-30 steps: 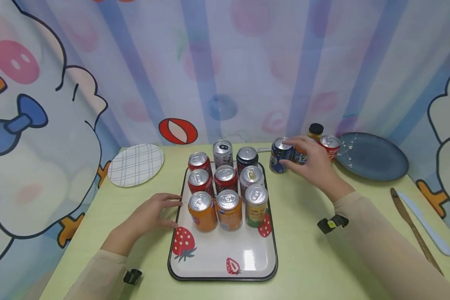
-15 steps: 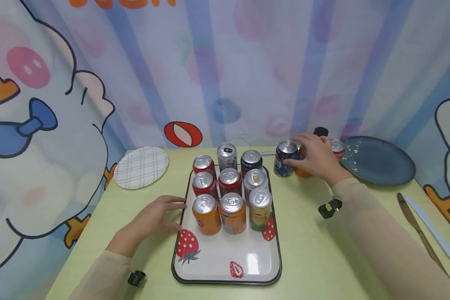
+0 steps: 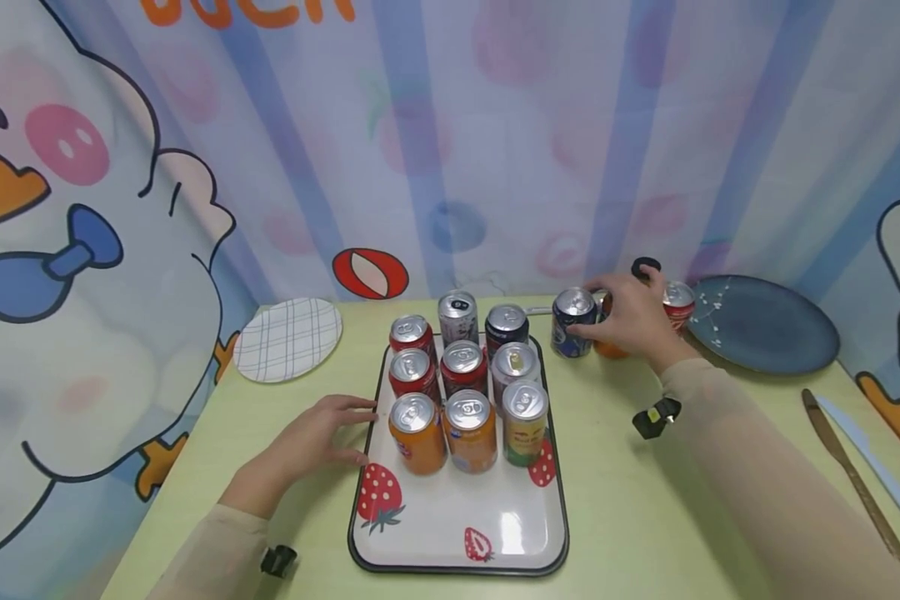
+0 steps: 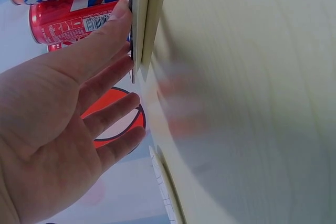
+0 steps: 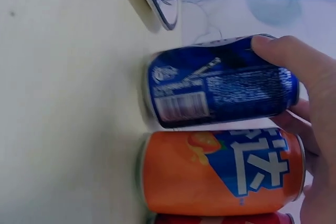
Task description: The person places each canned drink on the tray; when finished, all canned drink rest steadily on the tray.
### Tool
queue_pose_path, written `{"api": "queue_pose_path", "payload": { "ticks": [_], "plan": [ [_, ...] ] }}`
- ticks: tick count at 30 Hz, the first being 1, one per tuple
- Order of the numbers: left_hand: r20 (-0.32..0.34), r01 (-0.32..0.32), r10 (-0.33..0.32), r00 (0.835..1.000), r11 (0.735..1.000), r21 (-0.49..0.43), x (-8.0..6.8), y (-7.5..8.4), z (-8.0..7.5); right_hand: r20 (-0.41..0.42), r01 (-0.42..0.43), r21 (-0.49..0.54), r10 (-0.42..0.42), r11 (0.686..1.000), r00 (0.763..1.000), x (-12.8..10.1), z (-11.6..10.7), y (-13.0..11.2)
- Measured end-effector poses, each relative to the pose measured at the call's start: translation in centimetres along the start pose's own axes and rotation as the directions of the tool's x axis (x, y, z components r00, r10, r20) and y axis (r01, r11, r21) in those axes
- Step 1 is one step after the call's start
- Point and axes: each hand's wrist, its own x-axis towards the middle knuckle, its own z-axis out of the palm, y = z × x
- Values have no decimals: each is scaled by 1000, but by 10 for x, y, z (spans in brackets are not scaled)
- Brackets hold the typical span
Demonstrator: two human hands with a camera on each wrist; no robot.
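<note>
In the head view my right hand grips a dark blue can standing right of the tray. The right wrist view shows the thumb on the near side of that can, with fingers reaching behind its upper end, partly hidden. An orange can stands close beside it. My left hand, fingers fairly straight, is at the left edge of the strawberry-print tray; the left wrist view shows fingertips at the tray's rim. Several cans in rows stand on the tray, two orange cans among those in front.
A red can and a black-capped bottle stand behind my right hand. A dark plate leans at the far right, with a brown knife and a pale blue knife before it. A checked plate lies left.
My right hand has closed in around the dark blue can from its right side. The left hand stays by the tray's edge. The head view has shifted slightly.
</note>
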Motion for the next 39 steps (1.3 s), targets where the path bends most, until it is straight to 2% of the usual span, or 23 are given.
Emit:
{"api": "queue_pose_path", "payload": {
  "ticks": [5,11,20,26,29,34,39],
  "plan": [
    [-11,-3,3,1000,1000,16,0,1,1,-103,31,89,-22,996,994,-14,2,-8],
    [-12,-20,20,1000,1000,24,-1,2,1,-234,73,247,-14,966,972,-49,-5,-24],
    [-7,-34,34,999,999,20,-2,0,-1,-300,84,286,6,955,954,-107,-14,-39],
    [-6,-40,40,999,999,18,0,0,1,-257,59,350,35,935,966,-147,-19,-56],
    [-3,-41,41,999,999,18,0,-2,2,-237,74,375,18,924,971,-164,-20,-66],
    [1,-37,37,999,999,8,-2,-2,2,-175,100,428,-26,898,984,-183,-19,-91],
    [1,-31,31,1000,1000,2,0,-2,3,-111,128,479,-85,868,990,-193,-16,-117]
  ]
}}
